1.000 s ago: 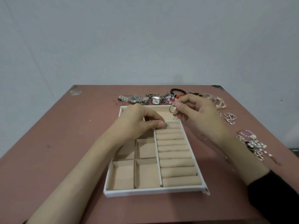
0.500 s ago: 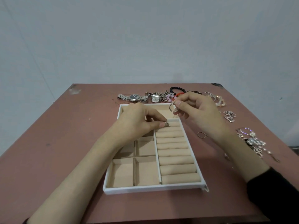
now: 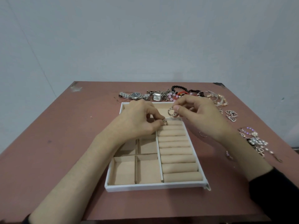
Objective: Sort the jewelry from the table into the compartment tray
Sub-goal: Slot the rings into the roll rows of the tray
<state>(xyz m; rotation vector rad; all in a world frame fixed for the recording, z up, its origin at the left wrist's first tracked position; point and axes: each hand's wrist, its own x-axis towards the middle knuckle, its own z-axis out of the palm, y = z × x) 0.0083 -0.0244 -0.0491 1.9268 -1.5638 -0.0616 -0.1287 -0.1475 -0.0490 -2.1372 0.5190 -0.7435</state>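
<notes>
A white compartment tray (image 3: 155,186) with beige lining sits mid-table, square cells on its left and padded ring rolls (image 3: 176,152) on its right. My left hand (image 3: 139,122) lies over the tray's upper left and pinches a small ring (image 3: 164,121) at the top roll. Above the tray's top right, my right hand (image 3: 200,115) pinches silver rings (image 3: 171,112) between thumb and fingers. Another thin ring (image 3: 203,134) lies on the table right of the tray.
Along the table's far edge lie two watches (image 3: 136,95), pink beads (image 3: 171,96), black and red bracelets (image 3: 179,90) and bangles (image 3: 216,97). Heart earrings (image 3: 231,115) and a pile of pearl jewelry (image 3: 257,143) lie at the right. A wall stands behind.
Both hands stay over the tray's top; the left keeps its ring at the top roll, and the right hand with its rings has barely shifted.
</notes>
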